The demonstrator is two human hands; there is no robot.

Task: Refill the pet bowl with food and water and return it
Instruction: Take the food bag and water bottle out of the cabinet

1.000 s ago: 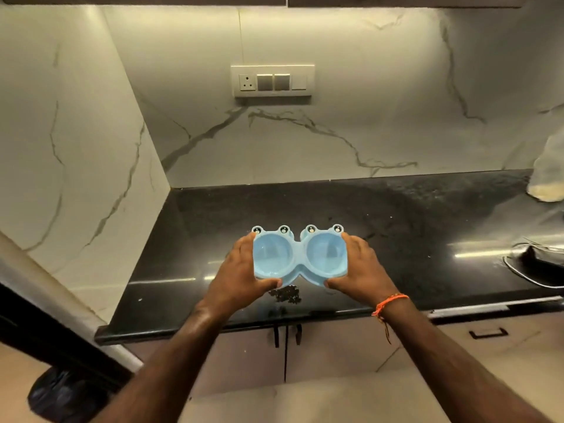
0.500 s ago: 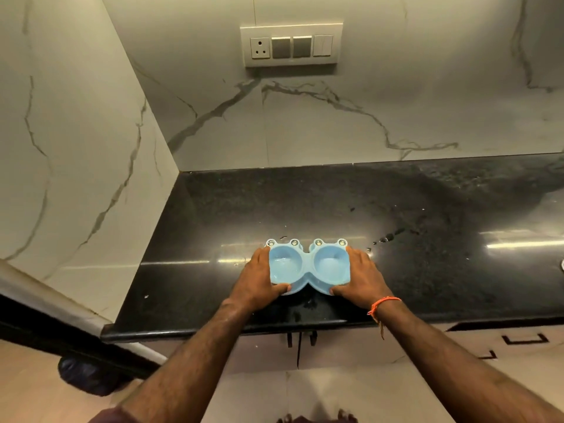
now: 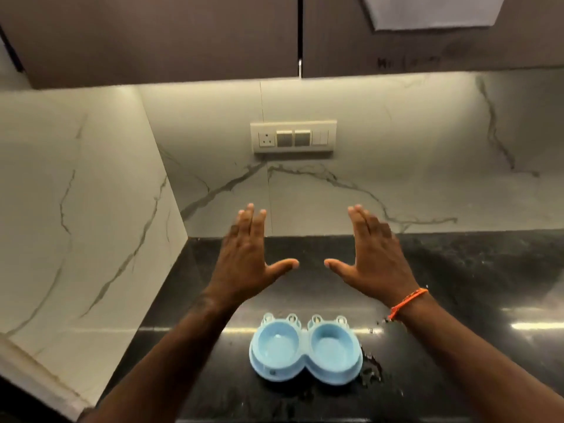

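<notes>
Pet bowl, light blue with 2 round cups side by side, sits on the black tabletop near its front edge. Both cups look empty of food. Small wet spots lie on the stone just right of the bowl. Left hand and right hand are raised above the bowl, well apart from it, each grip released with fingers straight and thumbs pointing inward. An orange thread circles the right wrist.
</notes>
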